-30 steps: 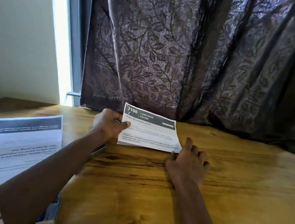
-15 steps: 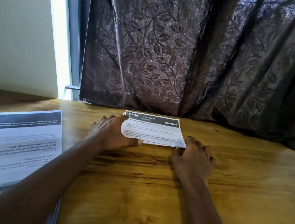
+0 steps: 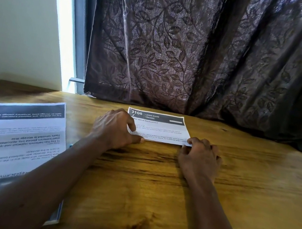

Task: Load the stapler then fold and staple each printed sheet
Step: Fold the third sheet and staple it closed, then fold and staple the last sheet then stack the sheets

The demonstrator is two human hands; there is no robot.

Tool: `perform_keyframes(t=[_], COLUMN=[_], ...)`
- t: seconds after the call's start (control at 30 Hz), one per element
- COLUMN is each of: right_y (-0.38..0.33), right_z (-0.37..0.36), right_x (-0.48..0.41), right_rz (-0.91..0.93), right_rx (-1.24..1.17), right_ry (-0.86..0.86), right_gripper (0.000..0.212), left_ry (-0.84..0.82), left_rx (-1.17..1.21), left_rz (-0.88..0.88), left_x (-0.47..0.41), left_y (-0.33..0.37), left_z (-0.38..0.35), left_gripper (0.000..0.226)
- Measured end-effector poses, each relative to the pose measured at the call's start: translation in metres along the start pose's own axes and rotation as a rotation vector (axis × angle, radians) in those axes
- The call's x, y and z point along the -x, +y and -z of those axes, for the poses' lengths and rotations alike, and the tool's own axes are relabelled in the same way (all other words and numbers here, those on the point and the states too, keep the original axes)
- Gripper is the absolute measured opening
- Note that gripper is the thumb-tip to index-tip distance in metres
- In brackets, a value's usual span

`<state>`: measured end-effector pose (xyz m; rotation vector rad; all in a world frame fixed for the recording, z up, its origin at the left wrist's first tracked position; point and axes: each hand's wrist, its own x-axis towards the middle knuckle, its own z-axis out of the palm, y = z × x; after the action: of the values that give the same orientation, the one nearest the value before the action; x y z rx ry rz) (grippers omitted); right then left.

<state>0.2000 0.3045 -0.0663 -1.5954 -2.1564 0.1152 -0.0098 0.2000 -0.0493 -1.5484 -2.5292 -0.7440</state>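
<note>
Left hand (image 3: 115,128) presses and right hand (image 3: 199,155) pinches a folded white printed sheet (image 3: 161,127); uneven pressure may skew the crease.

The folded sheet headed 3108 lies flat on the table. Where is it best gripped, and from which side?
Probably the near right corner of the folded sheet, by the right hand, from the person's side. It lies flat on the wooden table, so only an edge can be pinched; the curtain crowds the far edge and the left hand covers the left end.
</note>
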Motion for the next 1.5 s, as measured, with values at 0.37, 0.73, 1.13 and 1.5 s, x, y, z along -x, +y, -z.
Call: perform_keyframes(t=[0.37,0.73,1.13,1.5], right_y=[-0.008,-0.071,-0.2,-0.265], right_z=[0.001,0.006,0.003,-0.009], right_x=[0.004,0.072,0.135,0.114], right_rz=[0.086,0.615,0.665,0.258], right_rx=[-0.021,-0.387,-0.258,-0.23], right_ry=[0.117,-0.068,-0.245,-0.542], right_gripper=[0.047,0.03,0.032,0.061], left_ry=[0.027,0.186,0.127,0.099], left_rx=[0.055,0.058,-0.173,-0.166], left_rz=[0.012,-0.051,0.461,0.472], left_x=[0.004,0.096,0.167,0.166], left_y=[0.01,-0.08,-0.201,-0.202], left_z=[0.028,0.103,0.12,0.125], left_gripper=[0.074,0.068,0.07,0.065])
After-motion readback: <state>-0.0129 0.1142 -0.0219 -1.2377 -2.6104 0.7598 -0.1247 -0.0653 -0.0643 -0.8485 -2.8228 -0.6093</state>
